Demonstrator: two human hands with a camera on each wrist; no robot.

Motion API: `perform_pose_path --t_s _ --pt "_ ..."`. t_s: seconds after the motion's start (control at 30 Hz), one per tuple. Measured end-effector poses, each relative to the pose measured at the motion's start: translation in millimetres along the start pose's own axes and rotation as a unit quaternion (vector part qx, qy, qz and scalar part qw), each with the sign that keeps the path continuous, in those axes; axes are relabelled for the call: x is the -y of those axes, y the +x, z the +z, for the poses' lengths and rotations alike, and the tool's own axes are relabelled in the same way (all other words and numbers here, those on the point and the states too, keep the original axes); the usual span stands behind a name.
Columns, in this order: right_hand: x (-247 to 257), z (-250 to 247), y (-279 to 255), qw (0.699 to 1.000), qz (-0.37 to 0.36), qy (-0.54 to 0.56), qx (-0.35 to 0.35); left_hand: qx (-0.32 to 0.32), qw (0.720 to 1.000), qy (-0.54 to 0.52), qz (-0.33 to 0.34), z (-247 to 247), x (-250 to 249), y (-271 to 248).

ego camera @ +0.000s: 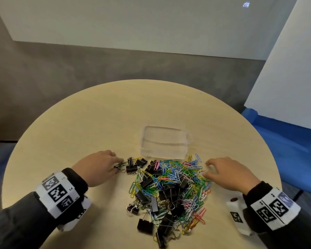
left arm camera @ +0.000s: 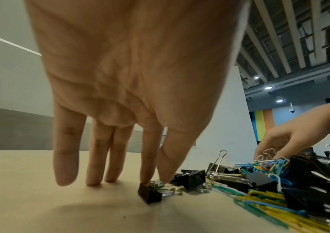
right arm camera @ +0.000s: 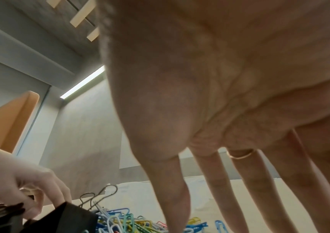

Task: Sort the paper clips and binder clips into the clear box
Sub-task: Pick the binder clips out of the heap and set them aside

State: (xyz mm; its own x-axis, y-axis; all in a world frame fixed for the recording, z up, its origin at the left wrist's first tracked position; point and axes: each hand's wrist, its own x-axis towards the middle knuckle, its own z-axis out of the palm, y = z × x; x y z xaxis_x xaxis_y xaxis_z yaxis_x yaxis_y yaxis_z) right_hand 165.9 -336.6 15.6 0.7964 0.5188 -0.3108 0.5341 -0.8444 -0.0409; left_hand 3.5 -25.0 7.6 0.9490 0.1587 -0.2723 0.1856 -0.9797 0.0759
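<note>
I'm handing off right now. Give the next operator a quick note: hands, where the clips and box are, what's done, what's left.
Left hand: fingertips down on a small black binder clip at the pile's left edge, not lifted.
Right hand: open, fingertips in the coloured paper clips at the pile's right edge.
Clear box: behind the pile on the table, looks empty.
Done: nothing sorted yet.
Left: all the clips.

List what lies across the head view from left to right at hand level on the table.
left hand → small group of black binder clips → mixed pile of coloured paper clips and binder clips → right hand
</note>
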Motion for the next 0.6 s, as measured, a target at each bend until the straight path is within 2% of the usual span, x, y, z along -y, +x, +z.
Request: perform_pose_path --t_s 0.2,0.37,0.43,0.5,0.6 --pt "0.7 -4.4 -0.3 1.000 0.015 -0.027 0.000 0.043 0.998 0.021 -0.030 -13.3 -6.3 10.7" --pt "-2.9 -8.5 -1.7 1.000 0.006 -0.021 0.010 0.037 0.997 0.029 -0.055 -23.3 -14.0 24.6" --pt "-4.1 -8.3 -1.2 1.000 0.001 -0.017 0.013 -0.015 1.000 0.016 -0.022 -28.6 -25.5 27.8" --pt "-3.5 -9.2 -0.7 1.000 -0.016 -0.001 0.013 -0.081 0.994 -0.042 0.056 -32.9 -37.1 31.2" --pt "4.0 -12.1 -0.8 0.995 -0.089 0.042 0.002 -0.090 0.982 -0.100 0.131 -36.5 -48.2 38.6"
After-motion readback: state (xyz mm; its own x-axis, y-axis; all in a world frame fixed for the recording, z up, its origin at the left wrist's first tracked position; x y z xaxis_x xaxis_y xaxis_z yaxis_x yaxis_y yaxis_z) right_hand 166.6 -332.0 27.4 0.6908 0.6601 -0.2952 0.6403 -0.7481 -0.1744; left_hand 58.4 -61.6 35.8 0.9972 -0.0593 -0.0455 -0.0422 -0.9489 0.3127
